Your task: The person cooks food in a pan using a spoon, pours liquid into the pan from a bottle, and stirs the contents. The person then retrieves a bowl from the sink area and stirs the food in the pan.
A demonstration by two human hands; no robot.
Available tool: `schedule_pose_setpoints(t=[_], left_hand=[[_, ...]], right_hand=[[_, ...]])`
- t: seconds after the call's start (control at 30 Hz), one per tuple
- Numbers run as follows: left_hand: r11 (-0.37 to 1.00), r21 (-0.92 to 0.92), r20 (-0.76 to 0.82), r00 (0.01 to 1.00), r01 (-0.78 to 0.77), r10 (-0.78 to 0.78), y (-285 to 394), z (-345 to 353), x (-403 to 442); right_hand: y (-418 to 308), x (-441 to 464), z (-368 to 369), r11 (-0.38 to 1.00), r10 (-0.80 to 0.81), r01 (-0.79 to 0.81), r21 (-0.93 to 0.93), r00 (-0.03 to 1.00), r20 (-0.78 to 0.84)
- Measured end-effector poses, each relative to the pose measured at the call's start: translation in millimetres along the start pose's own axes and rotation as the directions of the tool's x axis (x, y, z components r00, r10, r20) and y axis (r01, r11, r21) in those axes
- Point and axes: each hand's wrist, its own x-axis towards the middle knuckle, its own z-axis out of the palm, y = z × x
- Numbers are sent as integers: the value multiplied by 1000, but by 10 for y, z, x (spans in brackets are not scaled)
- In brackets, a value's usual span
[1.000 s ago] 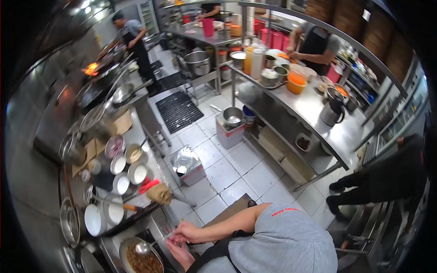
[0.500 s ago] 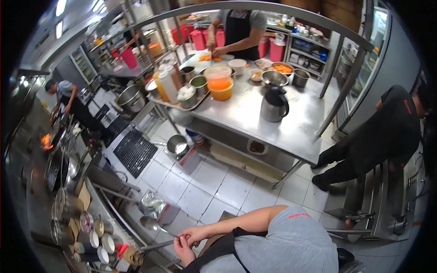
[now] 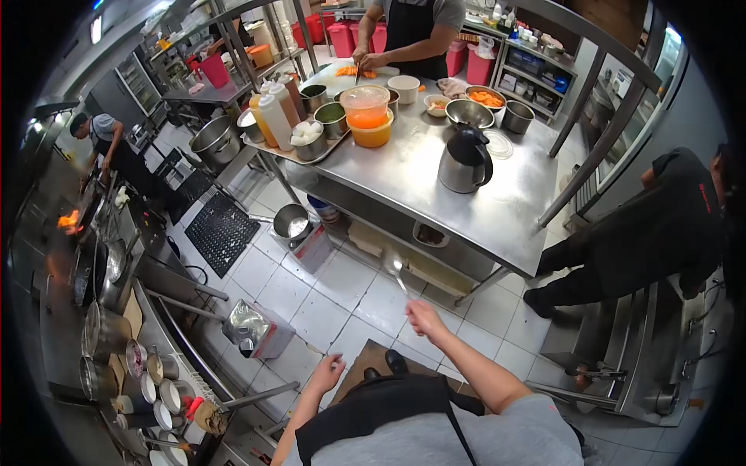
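My right hand point(image 3: 423, 317) is stretched forward over the tiled floor, its fingers wrapped round the handle of a metal spoon point(image 3: 395, 269). The spoon's bowl points up and away, in front of the lower shelf of the steel table point(image 3: 396, 182). Lower and to the left, my left hand point(image 3: 328, 371) hovers over the floor with its fingers curled. Whether it holds anything small is hidden. The nearest thing to it is a foil-topped box point(image 3: 256, 330) on the floor.
A thermos jug point(image 3: 464, 161), tubs and bottles stand on the steel table. Left are pots and bowls on a counter point(image 3: 167, 326) and a stove flame point(image 3: 70, 221). A saucepan point(image 3: 291, 223) sits on a box. One person cuts food; another stands at right point(image 3: 637, 225).
The view has swung right, away from the pan of food. My hands, together before, are now apart. My right hand has moved forward and right with the spoon.
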Motion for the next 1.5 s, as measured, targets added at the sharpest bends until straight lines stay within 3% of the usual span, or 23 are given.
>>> schedule_pose_setpoints(t=[0.07,0.13,0.27,0.4,0.47,0.5,0.53,0.6,0.7,0.8,0.9,0.97,1.0,1.03,1.1,1.17,1.23,1.27,1.37,1.4,1.5], left_hand=[[925,353,90,979,141,-184,-811,156,-88],[849,467,156,922,246,-353,-1355,188,-374],[842,469,274,863,266,-425,-2295,212,-465],[832,537,323,878,138,-354,-2376,352,146],[811,586,349,900,8,-261,-2203,411,513],[860,509,342,908,39,-243,-1983,379,792],[902,428,346,911,57,-222,-1714,357,1036],[913,405,332,939,-55,-91,-785,292,1395],[911,384,259,965,-148,48,-26,465,1992],[912,271,300,927,-307,223,758,538,2137],[857,294,424,862,-423,279,906,783,2310],[846,318,558,806,-428,198,871,944,2420],[800,330,654,733,-501,189,797,1006,2524],[774,390,713,696,-499,89,678,1115,2651],[628,447,845,530,-637,-63,639,1233,2871],[555,433,883,456,-710,-106,747,1294,3056],[572,498,839,530,-652,-127,1121,1286,3100],[513,487,836,547,-707,-40,1113,1386,3245],[458,469,834,550,-755,53,1583,1513,3409],[509,500,799,600,-700,40,1701,1591,3424],[519,409,805,564,-750,182,2164,1743,3353]], right_hand=[[83,-214,-228,999,-18,14,-42,995,-103],[200,-423,-408,1000,-23,18,-26,980,-198],[382,-782,-545,994,-24,55,92,953,-303],[424,-943,-591,983,-61,119,136,928,-367],[358,-983,-656,982,-97,149,120,928,-359],[308,-991,-729,979,-119,171,113,923,-366],[257,-1008,-804,977,-137,188,103,916,-377],[159,-1017,-938,970,-169,226,94,895,-413],[75,-1052,-1209,957,-241,290,27,839,-489],[81,-1164,-1425,937,-221,330,112,813,-539],[149,-1283,-1559,937,-186,326,124,768,-613],[341,-1280,-1679,938,-209,342,46,669,-713],[376,-1338,-1687,927,-174,362,99,649,-741],[376,-1411,-1677,911,-143,386,147,627,-765],[528,-1464,-1649,874,-105,453,179,534,-839],[551,-1607,-1579,850,-65,480,216,503,-862],[713,-1675,-1600,867,-38,461,189,439,-898],[780,-1709,-1617,877,-24,446,178,411,-911],[911,-1787,-1680,779,30,565,272,400,-916],[928,-1808,-1714,769,60,567,296,397,-916],[998,-1810,-1969,795,93,524,306,394,-914]])
